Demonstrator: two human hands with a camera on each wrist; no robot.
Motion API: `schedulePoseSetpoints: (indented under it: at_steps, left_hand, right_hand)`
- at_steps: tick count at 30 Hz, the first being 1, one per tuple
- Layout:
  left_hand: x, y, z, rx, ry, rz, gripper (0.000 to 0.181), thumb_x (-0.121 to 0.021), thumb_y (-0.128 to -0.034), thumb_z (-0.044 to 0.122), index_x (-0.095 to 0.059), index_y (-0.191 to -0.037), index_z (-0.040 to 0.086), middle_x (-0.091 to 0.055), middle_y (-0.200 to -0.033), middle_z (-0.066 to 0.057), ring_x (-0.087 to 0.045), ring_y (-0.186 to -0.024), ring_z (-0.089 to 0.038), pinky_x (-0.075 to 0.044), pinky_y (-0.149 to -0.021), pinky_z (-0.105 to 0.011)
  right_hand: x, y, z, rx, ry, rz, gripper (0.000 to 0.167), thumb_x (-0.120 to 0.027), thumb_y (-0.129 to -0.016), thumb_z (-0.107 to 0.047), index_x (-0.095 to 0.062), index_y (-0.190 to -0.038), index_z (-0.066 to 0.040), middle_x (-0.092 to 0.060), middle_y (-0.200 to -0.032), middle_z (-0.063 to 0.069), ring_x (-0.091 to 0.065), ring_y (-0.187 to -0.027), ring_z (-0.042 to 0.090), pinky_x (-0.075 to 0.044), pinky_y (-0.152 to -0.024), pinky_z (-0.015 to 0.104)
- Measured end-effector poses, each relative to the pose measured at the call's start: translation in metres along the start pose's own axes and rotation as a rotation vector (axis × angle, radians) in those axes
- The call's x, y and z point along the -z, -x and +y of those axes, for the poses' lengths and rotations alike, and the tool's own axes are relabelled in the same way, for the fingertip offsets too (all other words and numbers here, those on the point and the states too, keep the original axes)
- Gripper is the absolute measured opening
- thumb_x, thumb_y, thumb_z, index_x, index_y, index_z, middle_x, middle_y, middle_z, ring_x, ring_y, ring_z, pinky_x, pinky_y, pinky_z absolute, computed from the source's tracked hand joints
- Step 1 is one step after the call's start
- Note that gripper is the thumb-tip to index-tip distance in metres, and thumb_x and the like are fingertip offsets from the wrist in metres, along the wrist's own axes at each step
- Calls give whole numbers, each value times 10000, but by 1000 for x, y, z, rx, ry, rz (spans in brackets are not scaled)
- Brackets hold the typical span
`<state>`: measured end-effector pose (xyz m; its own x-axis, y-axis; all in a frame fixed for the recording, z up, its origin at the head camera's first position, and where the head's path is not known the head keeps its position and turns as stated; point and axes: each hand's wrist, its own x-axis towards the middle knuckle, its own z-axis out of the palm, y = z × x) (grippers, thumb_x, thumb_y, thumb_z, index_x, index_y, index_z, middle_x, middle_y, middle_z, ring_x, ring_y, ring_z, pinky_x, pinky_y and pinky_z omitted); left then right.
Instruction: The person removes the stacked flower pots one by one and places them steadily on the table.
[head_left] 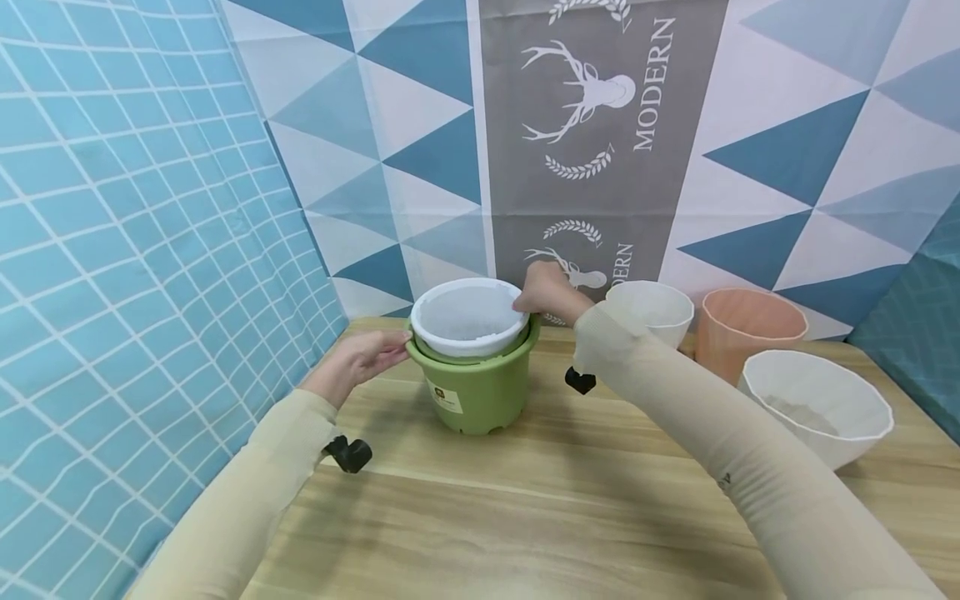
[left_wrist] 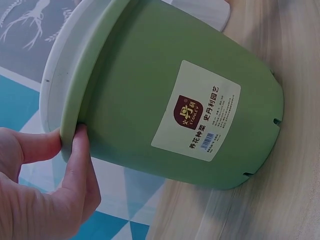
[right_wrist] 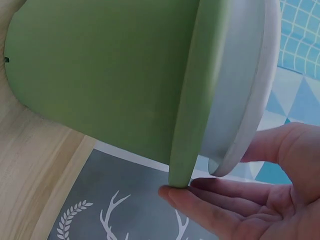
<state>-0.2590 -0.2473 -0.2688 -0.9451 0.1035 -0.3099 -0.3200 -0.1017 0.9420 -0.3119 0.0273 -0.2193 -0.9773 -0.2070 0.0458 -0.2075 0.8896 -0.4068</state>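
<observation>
A green plastic flowerpot (head_left: 483, 396) with a white label (left_wrist: 197, 112) stands on the wooden table. Nested in its mouth is a white pot (head_left: 457, 343), its rim above the green one. My left hand (head_left: 363, 358) pinches the green rim (left_wrist: 92, 65) on the left, thumb at the lip and fingers beneath. On the right side, my right hand (head_left: 553, 290) holds the white pot's rim, thumb over its inner side. In the right wrist view, fingertips (right_wrist: 177, 195) of that hand touch the edge of the green rim. The green pot's inside is mostly hidden.
To the right stand a white pot (head_left: 652, 308) partly behind my sleeve, a terracotta-coloured pot (head_left: 716, 346), and a wide white pot (head_left: 862, 417) with faceted sides. A patterned cloth (head_left: 420, 100) hangs behind the table (head_left: 450, 517). Blue checked cloth (head_left: 112, 250) borders the left.
</observation>
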Motion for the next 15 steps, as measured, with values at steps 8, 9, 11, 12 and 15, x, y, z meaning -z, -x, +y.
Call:
schedulePoseSetpoints:
  at_steps: [8,9,11,12,15]
  left_hand:
    - [-3,0,1,4,0,-1,88,-486,-963,-21,-526,-1038,1,-617,-823,-18,-653,-749,-77,-606,-763,-123]
    - [-3,0,1,7,0,0,82,-485,-963,-22,-525,-1029,5,-614,-824,-19,-652,-747,-78,-606,-760,-122]
    - [-4,0,1,16,-19,9,75,-477,-967,-18,-519,-1020,16,-609,-821,-11,-646,-741,-71,-602,-746,-113]
    - [-4,1,2,18,-31,7,74,-476,-968,-13,-520,-1017,21,-604,-823,-5,-642,-741,-63,-601,-743,-110]
    - [-5,0,3,21,-71,15,73,-472,-971,-3,-513,-1022,31,-589,-839,1,-630,-740,-50,-596,-741,-97]
  right_hand:
    - [2,-7,3,-37,10,-59,251,-693,-801,-198,-531,-642,-92,-528,-568,0,-586,-564,144,-480,-449,160]
    - [2,-7,3,-41,13,-65,250,-691,-801,-194,-524,-644,-94,-525,-571,0,-588,-570,147,-478,-447,159]
    - [2,-6,3,-43,9,-76,239,-684,-800,-178,-520,-648,-92,-524,-578,4,-574,-551,144,-477,-441,160]
    - [2,-6,3,-41,5,-80,233,-682,-800,-171,-517,-657,-89,-526,-589,8,-579,-555,148,-483,-445,164]
    - [4,-4,3,-36,-12,-83,211,-663,-795,-147,-516,-658,-84,-530,-597,16,-578,-539,145,-546,-488,198]
